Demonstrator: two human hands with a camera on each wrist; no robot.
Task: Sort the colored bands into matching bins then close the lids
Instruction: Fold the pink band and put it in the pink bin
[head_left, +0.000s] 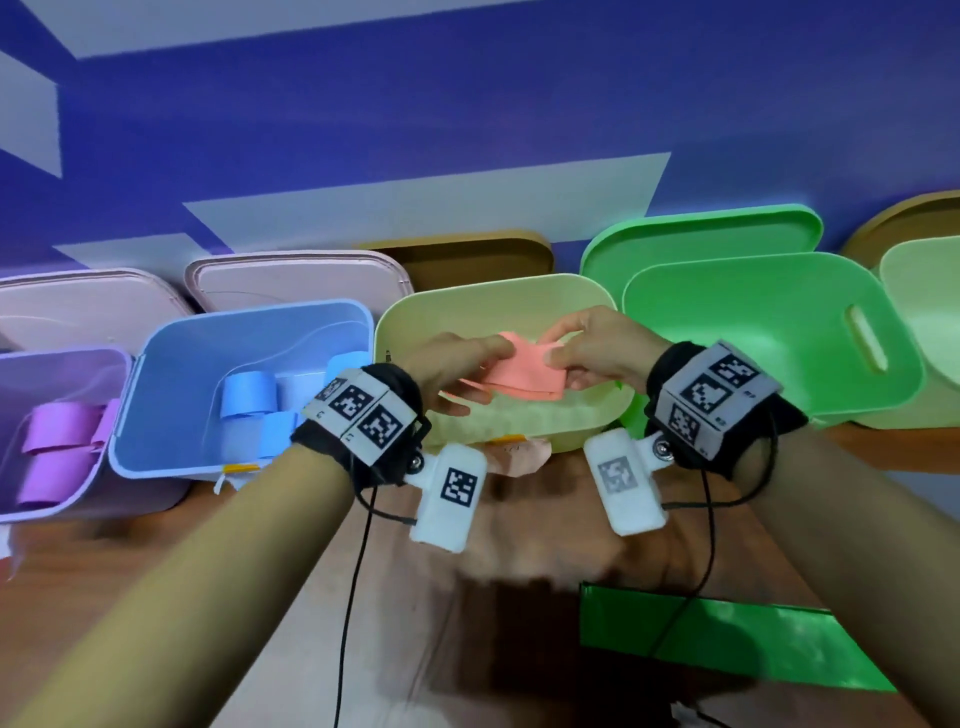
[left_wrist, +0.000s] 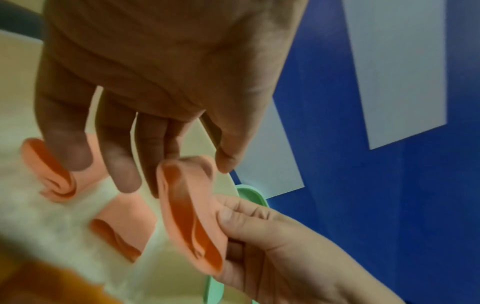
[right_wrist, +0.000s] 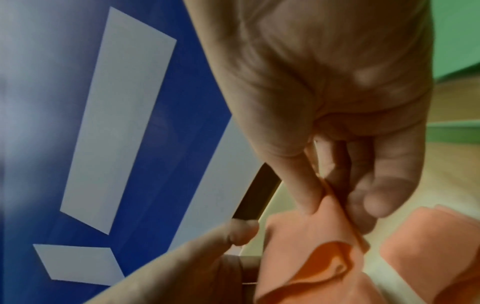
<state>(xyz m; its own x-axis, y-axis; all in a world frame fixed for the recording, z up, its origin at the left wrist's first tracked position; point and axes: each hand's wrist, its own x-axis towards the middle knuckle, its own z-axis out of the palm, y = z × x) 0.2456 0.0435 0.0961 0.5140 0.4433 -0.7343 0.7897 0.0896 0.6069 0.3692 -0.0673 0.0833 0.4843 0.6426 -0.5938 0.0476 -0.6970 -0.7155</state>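
Observation:
Both hands hold one orange band (head_left: 511, 376) over the pale yellow bin (head_left: 587, 415). My right hand (head_left: 558, 358) pinches the band's right end between thumb and fingers, as the right wrist view shows (right_wrist: 335, 197). My left hand (head_left: 488, 364) meets the left end, thumb on top and fairly straight fingers beneath. In the left wrist view the band (left_wrist: 189, 216) hangs folded between the two hands. More orange bands (left_wrist: 52, 172) lie on the yellow bin's floor. A green band (head_left: 717, 639) lies flat on the table near my right forearm.
From the left stand a purple bin (head_left: 111, 467) with purple bands, a blue bin (head_left: 171, 353) with blue bands, then the yellow bin, a green bin (head_left: 753, 332) and a pale green bin (head_left: 930, 306). All are open, with lids (head_left: 701, 239) leaning behind against the blue wall.

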